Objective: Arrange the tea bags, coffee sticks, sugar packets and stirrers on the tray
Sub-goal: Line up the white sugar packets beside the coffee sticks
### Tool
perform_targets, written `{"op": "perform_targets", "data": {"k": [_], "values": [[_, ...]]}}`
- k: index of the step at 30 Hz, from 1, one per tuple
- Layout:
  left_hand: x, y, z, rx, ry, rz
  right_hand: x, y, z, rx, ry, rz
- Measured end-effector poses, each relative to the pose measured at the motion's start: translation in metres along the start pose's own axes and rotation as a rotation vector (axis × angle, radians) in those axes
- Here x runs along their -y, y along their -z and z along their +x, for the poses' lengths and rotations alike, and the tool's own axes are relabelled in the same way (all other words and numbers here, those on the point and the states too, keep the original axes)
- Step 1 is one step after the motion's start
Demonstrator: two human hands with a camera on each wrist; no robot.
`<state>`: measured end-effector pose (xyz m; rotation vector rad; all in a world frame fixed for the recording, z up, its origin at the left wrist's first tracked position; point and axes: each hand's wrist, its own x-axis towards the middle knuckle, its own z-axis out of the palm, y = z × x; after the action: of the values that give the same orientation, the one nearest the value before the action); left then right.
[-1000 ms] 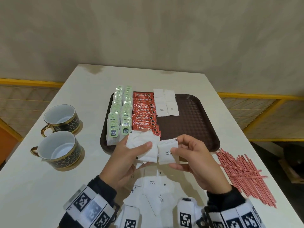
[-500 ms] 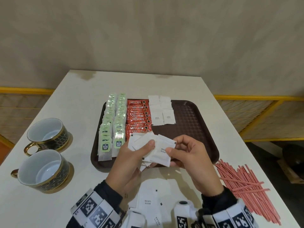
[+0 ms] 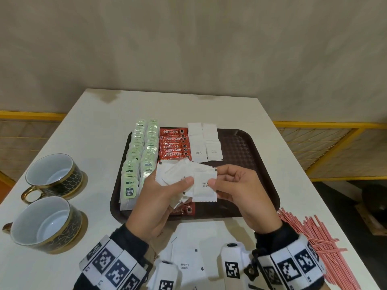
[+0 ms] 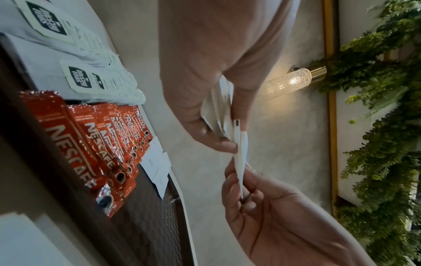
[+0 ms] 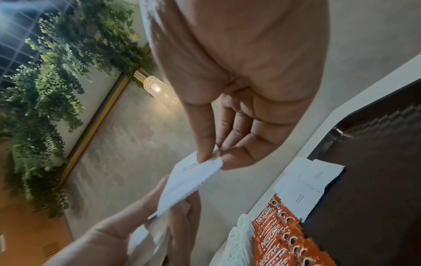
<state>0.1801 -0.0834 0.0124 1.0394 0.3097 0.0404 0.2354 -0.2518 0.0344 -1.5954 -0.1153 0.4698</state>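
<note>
A brown tray [image 3: 247, 164] holds two rows of green tea bags [image 3: 138, 155], a column of red coffee sticks [image 3: 174, 146] and two short rows of white sugar packets [image 3: 206, 143]. Above the tray's near half my left hand [image 3: 159, 197] grips a fanned bunch of sugar packets [image 3: 173, 174]. My right hand [image 3: 236, 187] pinches one sugar packet [image 3: 204, 186] at the bunch's right edge, seen edge-on in the left wrist view [image 4: 240, 158] and from below in the right wrist view [image 5: 193, 180]. Loose sugar packets [image 3: 188, 256] lie on the table near me. Pink stirrers [image 3: 314, 243] lie right of the tray.
Two dark cups with gold rims [image 3: 52, 176] [image 3: 45, 225] stand on the white table [image 3: 94, 126] left of the tray. The tray's right half is bare. A yellow rail [image 3: 326, 124] runs behind the table, and a wall lamp [image 4: 289, 81] shines above.
Both hands have moved forward over the tray's near half. The single packet in my right hand has closed up against the bunch in my left.
</note>
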Motion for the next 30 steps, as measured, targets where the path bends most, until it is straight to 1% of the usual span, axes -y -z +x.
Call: {"op": "perform_targets", "data": {"k": [2, 4, 6, 8, 11, 13, 15, 18, 24, 28, 30], "values": [[0.001, 0.001, 0.002, -0.006, 0.001, -0.023, 0.002, 0.002, 0.004, 0.018, 0.001, -0.032], [0.001, 0.003, 0.003, -0.035, -0.006, -0.052, 0.005, 0.008, 0.012, 0.004, 0.011, -0.062], [0.000, 0.009, 0.004, -0.084, -0.020, -0.081, 0.011, 0.019, 0.025, -0.052, 0.035, -0.098], [0.000, 0.016, 0.005, -0.130, -0.032, -0.100, 0.015, 0.032, 0.048, -0.111, 0.051, -0.207], [0.000, 0.023, 0.006, -0.152, -0.039, -0.106, 0.010, 0.044, 0.093, -0.086, -0.024, -0.413], [0.002, 0.024, 0.007, -0.162, -0.040, -0.092, 0.002, 0.045, 0.122, -0.065, -0.093, -0.492], [0.005, 0.026, 0.008, -0.182, -0.038, -0.085, -0.008, 0.040, 0.146, -0.050, -0.117, -0.553], [0.008, 0.029, 0.011, -0.212, -0.025, -0.078, -0.019, 0.033, 0.168, -0.054, -0.112, -0.595], [0.009, 0.034, 0.015, -0.245, -0.016, -0.074, -0.025, 0.023, 0.183, -0.097, -0.115, -0.714], [0.010, 0.034, 0.020, -0.283, 0.017, -0.068, -0.024, 0.019, 0.182, -0.153, -0.130, -0.718], [0.011, 0.033, 0.021, -0.290, 0.037, -0.061, -0.022, 0.020, 0.181, -0.158, -0.150, -0.666]]}}
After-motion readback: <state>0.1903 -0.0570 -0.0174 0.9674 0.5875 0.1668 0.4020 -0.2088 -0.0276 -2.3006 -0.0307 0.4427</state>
